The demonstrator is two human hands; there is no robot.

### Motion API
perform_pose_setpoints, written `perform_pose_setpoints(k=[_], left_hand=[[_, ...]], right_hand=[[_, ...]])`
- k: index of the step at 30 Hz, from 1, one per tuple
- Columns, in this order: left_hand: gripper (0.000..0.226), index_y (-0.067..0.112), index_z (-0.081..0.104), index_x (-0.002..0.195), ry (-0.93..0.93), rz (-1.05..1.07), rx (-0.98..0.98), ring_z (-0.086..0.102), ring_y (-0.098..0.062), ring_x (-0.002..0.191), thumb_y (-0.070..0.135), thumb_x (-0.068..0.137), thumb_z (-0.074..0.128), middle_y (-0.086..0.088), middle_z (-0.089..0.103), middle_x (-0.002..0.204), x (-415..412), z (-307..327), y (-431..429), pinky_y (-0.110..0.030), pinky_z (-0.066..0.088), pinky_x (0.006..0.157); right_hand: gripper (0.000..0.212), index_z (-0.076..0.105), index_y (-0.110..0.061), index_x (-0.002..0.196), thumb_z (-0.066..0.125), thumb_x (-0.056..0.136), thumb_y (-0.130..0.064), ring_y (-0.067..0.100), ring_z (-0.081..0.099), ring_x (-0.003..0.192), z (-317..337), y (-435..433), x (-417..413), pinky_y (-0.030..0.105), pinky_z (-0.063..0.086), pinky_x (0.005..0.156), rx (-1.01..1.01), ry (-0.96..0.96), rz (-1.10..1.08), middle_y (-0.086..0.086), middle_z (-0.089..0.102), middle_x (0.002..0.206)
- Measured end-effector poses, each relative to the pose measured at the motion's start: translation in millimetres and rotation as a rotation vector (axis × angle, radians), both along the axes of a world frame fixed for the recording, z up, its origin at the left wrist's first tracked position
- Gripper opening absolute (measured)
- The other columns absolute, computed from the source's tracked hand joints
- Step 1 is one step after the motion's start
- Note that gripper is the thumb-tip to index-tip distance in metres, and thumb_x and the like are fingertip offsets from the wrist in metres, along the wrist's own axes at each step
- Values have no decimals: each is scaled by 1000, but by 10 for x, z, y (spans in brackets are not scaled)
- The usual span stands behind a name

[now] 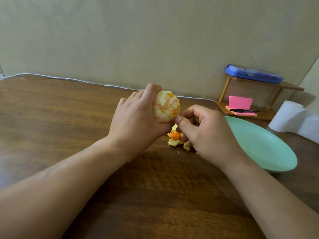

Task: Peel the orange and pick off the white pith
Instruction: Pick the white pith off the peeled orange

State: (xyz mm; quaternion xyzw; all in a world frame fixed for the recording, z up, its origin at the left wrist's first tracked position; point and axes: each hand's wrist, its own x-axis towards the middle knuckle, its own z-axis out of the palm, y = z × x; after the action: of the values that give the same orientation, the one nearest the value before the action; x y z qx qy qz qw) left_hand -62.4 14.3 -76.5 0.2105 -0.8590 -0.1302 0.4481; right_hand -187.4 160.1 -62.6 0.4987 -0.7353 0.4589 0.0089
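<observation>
My left hand (136,118) grips a peeled orange (165,106) above the wooden table (69,118); the fruit shows orange flesh with patches of white pith. My right hand (205,133) is at the fruit's lower right edge, its thumb and curled fingers pinching at the pith there. A small pile of peel scraps (176,138) lies on the table just below both hands, partly hidden by the right hand.
A mint-green plate (265,145) sits to the right of my right hand. Behind it stand a small wooden shelf (269,85) with a blue case, pink notes and a pen, and a white paper roll (291,116). A white cable (51,77) runs along the wall.
</observation>
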Motion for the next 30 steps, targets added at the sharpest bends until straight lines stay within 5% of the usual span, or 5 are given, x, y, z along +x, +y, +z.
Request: perform_pose_setpoints(k=[8, 19, 23, 26, 30], left_hand=[[74, 27, 51, 134, -53, 7, -95, 61, -22, 115, 56, 72, 82, 9, 67, 120, -1, 1, 13, -42, 42, 93], [67, 35, 50, 124, 19, -85, 229, 63, -12, 91, 58, 72, 86, 13, 66, 100, 4, 28, 103, -44, 53, 91], [64, 41, 53, 121, 50, -181, 373, 67, -1, 94, 56, 72, 91, 17, 69, 102, 41, 30, 52, -27, 56, 79], [61, 42, 55, 119, 61, -251, 461, 67, 4, 97, 57, 72, 91, 18, 69, 105, 56, 48, 32, -11, 49, 73], [57, 39, 57, 114, 58, -265, 514, 66, 5, 93, 59, 73, 90, 15, 70, 104, 53, 51, 9, -9, 48, 69]], right_hand=[[16, 71, -27, 86, 70, 102, -31, 10, 70, 64, -15, -14, 2, 25, 53, 52, 0, -62, -6, -6, 75, 74], [16, 65, -12, 75, 72, 89, -15, 5, 47, 57, -8, -35, -7, 20, 39, 51, -164, -66, 9, -7, 55, 60], [14, 70, -17, 80, 68, 95, -18, 12, 59, 66, -1, 2, -105, 28, 49, 57, -156, -41, -24, -2, 65, 70], [19, 76, -26, 91, 62, 104, -22, 10, 67, 74, 7, 21, -157, 21, 53, 59, -99, -31, -60, -6, 73, 78], [15, 71, -36, 108, 63, 107, -24, 3, 72, 81, -3, 28, -206, 22, 61, 61, 47, 35, -92, -13, 74, 92]])
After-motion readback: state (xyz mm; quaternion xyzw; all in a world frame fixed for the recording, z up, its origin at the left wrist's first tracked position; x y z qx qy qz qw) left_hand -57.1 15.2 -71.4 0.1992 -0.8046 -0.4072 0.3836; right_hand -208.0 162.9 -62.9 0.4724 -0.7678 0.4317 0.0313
